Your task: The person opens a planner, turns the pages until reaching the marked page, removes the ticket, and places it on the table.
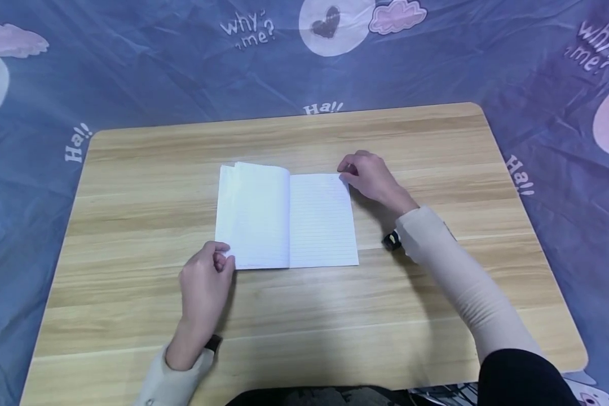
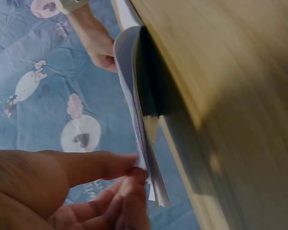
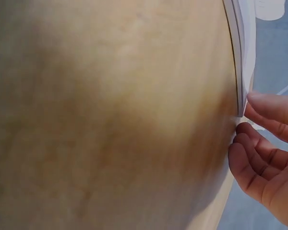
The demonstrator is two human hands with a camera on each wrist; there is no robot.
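An open notebook point(image 1: 289, 217) with lined white pages lies in the middle of a light wooden table point(image 1: 436, 141). My left hand point(image 1: 223, 256) pinches the near left corner of the left-hand pages; in the left wrist view thumb and fingers point(image 2: 137, 167) hold the lifted pages point(image 2: 134, 96) by that corner. My right hand point(image 1: 346, 172) is at the far right corner of the right page, fingers curled. In the right wrist view its fingertips point(image 3: 245, 120) close on the corner of the notebook point(image 3: 240, 48).
A blue cloth point(image 1: 157, 56) printed with words, hearts and clouds lies under and around the table. A small black device point(image 1: 392, 241) sits at my right wrist and another point(image 1: 213, 342) at my left. Both arms wear beige sleeves.
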